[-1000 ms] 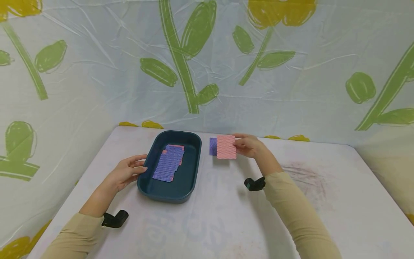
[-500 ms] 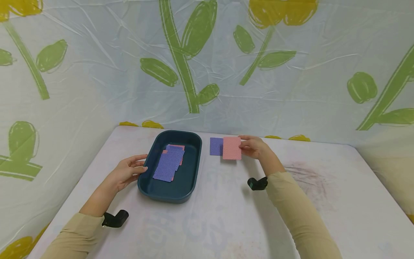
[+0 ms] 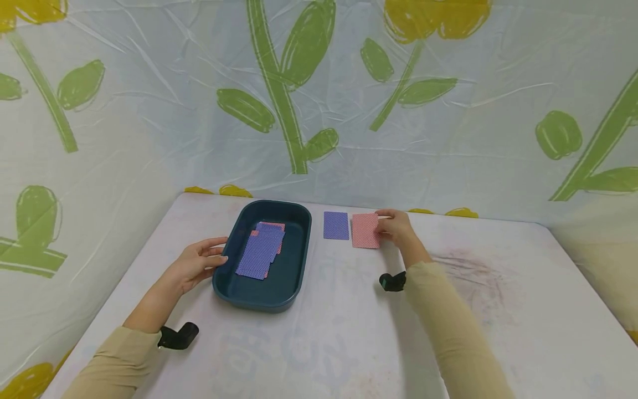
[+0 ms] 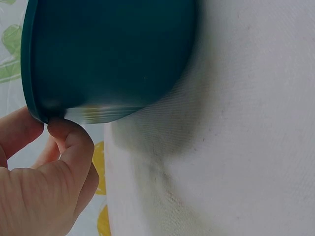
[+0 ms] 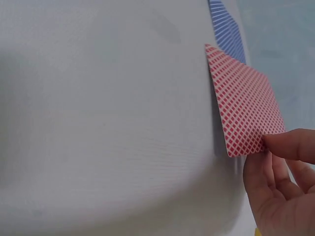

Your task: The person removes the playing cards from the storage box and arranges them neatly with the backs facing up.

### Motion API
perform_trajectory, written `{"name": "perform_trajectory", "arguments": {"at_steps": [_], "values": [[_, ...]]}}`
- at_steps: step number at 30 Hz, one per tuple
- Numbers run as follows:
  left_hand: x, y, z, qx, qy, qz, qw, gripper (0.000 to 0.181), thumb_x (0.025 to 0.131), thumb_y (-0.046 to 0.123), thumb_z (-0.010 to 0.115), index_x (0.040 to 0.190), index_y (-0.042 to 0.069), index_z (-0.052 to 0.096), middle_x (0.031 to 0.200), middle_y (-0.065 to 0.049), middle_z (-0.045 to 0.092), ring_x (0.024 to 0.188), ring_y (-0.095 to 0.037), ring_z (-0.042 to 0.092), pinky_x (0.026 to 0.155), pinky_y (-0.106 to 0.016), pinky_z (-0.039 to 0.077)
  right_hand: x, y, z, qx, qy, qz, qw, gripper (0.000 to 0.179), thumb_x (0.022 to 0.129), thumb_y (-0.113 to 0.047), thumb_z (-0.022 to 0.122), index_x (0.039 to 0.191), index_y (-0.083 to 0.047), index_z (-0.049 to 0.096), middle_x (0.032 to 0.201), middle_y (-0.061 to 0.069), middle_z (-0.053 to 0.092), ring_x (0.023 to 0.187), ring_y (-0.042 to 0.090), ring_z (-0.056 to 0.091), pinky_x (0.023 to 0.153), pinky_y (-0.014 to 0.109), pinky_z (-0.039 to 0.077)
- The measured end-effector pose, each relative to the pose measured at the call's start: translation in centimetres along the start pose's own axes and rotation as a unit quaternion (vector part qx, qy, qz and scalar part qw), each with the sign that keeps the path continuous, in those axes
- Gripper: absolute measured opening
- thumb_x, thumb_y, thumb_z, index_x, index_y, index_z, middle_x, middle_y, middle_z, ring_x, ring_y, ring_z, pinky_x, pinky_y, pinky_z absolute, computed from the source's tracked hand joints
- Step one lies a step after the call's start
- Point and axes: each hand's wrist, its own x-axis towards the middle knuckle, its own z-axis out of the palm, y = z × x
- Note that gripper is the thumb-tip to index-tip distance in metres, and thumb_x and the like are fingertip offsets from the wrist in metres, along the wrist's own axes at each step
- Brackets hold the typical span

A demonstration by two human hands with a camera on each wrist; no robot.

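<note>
My left hand (image 3: 196, 266) pinches the left rim of a dark teal tray (image 3: 295, 277) between thumb and fingers; the left wrist view shows the thumb and a finger on either side of that rim. Inside the tray lie overlapping playing cards (image 3: 261, 252), blue-backed ones on top of red-backed ones. At the back of the table my right hand (image 3: 396, 228) pinches a red-backed playing card (image 3: 365, 230) by its right edge, thumb on top, close over the table. Just left of it a blue-backed playing card (image 3: 336, 225) lies flat.
The white table (image 3: 319, 343) has its back edge right behind the cards. A flower-printed sheet (image 3: 199, 144) hangs behind and around it. Black wrist cameras (image 3: 179, 336) sit at both cuffs.
My right hand has moved right and down with the red-backed playing card, which now stands apart from the blue-backed one it overlapped. The left hand and tray stay in place.
</note>
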Motion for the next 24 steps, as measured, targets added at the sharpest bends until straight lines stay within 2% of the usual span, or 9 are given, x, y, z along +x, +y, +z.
{"name": "perform_trajectory", "arguments": {"at_steps": [5,8,12,15,20,24], "values": [[-0.1,0.1,0.0,0.002,0.002,-0.001,1.0,0.06,0.091,0.003,0.057,0.144,-0.002,0.028,0.125,-0.02,0.041,0.093,-0.012,0.053,0.078,-0.022,0.048,0.7,1.2,0.5,-0.049,0.04,-0.059,0.9962,0.056,0.079,0.016,0.057,0.132,0.003,0.047,0.125,0.027,0.051,0.071,0.01,0.054,0.06,0.02,0.048],[-0.2,0.2,0.1,0.003,0.0,0.0,1.0,0.06,0.091,0.002,0.056,0.144,-0.002,0.027,0.127,-0.021,0.039,0.093,-0.013,0.052,0.078,-0.023,0.048,1.0,1.5,0.8,-0.07,0.064,-0.076,0.9926,0.055,0.077,0.015,0.058,0.13,0.002,0.051,0.117,0.025,0.054,0.078,0.015,0.054,0.057,0.018,0.046],[-0.3,0.3,0.2,0.006,-0.005,0.002,1.0,0.06,0.092,0.003,0.056,0.144,-0.003,0.026,0.13,-0.023,0.037,0.095,-0.014,0.052,0.078,-0.024,0.048,1.3,1.8,1.0,-0.124,0.089,-0.104,0.9828,0.053,0.075,0.014,0.059,0.127,0.001,0.054,0.108,0.02,0.057,0.083,0.018,0.052,0.056,0.018,0.044],[-0.3,0.3,0.2,0.005,-0.006,0.002,1.0,0.06,0.092,0.003,0.056,0.144,-0.003,0.026,0.128,-0.023,0.039,0.094,-0.014,0.053,0.078,-0.024,0.048,1.5,1.8,1.1,-0.163,0.106,-0.117,0.974,0.052,0.074,0.013,0.059,0.124,0.001,0.056,0.105,0.019,0.058,0.081,0.019,0.051,0.056,0.019,0.043],[-0.1,0.1,0.0,0.0,-0.003,0.001,1.0,0.06,0.091,0.003,0.056,0.144,-0.002,0.027,0.124,-0.02,0.04,0.092,-0.012,0.052,0.077,-0.022,0.048,1.8,1.7,1.5,-0.186,0.131,-0.113,0.9671,0.05,0.074,0.011,0.055,0.123,-0.001,0.058,0.103,0.017,0.06,0.087,0.023,0.051,0.056,0.022,0.042],[0.0,0.0,-0.2,0.002,-0.001,-0.002,1.0,0.06,0.091,0.002,0.056,0.144,-0.002,0.027,0.123,-0.019,0.041,0.092,-0.012,0.053,0.078,-0.022,0.048,1.9,1.5,1.9,-0.211,0.147,-0.115,0.9596,0.049,0.074,0.01,0.053,0.122,-0.002,0.058,0.101,0.016,0.061,0.09,0.025,0.052,0.063,0.028,0.042]]}}
